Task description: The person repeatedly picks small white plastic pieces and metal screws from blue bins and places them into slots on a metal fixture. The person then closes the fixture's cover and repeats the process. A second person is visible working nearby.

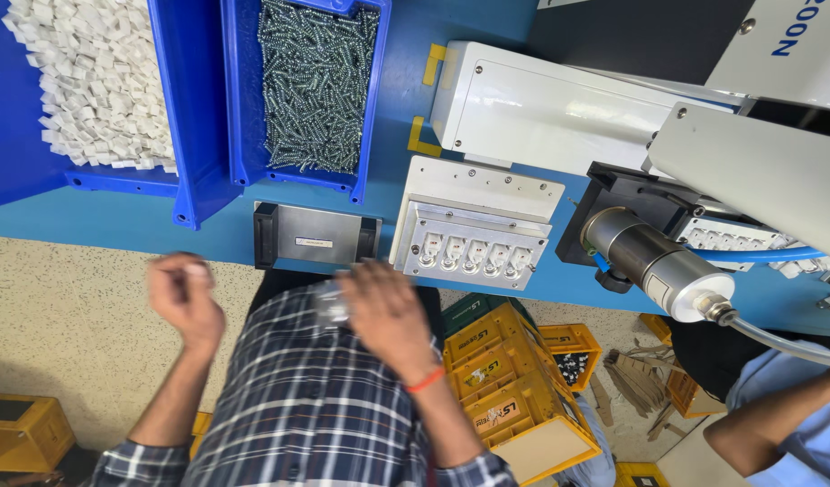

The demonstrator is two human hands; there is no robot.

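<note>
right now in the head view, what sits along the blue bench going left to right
bin of white pieces → bin of screws → small grey metal block → white fixture with five sockets → metal cylinder with a hose

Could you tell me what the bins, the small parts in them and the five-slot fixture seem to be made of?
Bins: likely moulded plastic, glossy blue. Screws: metal, bright silvery glints. White pieces: probably plastic, matt, blocky. Fixture: looks like painted or light metal plate with screw heads; unsure.

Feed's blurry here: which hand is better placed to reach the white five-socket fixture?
Right, likely: the right hand is just below the fixture; the left hand lies beyond the metal block.
</note>
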